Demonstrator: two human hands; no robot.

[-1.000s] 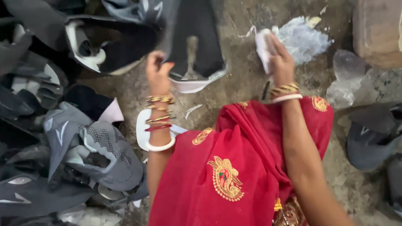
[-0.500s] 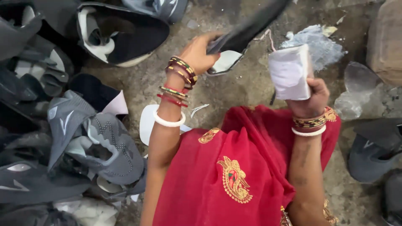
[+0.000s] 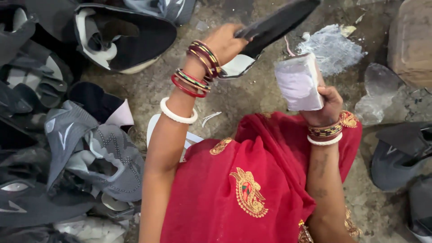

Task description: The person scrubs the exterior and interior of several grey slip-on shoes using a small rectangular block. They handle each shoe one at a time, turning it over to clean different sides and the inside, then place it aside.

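Nearest to me is the red cloth (image 3: 252,193) with gold embroidery, draped over the lap; I count three embroidered motifs that show clearly, and it spreads wide between both arms. My left hand (image 3: 227,42) is closed around the heel end of a dark shoe (image 3: 274,24), fingers wrapped on it, so the shoe is lifted off the floor and tilted, with its pale inner side turned toward the other hand; I think it is held this way so the inside can be reached. My right hand (image 3: 326,105) grips from below a pale block wrapped in thin plastic (image 3: 299,83), fingers curled tight, and the block stands upright just beside the shoe, apart from it by a small gap. On the left wrist I see one white bangle and several red and gold ones; on the right wrist one white bangle and a band of coloured ones. Under the left forearm a white sole piece (image 3: 155,130) lies flat on the concrete floor (image 3: 252,96). At the left a heap of grey shoe uppers (image 3: 90,148) is piled, too many and too overlapped to count exactly. Farther away one large black shoe (image 3: 121,38) rests on its side, a crumpled grey rag (image 3: 333,49) lies beyond the block, and a brown brick (image 3: 409,42) stands at the far right corner.
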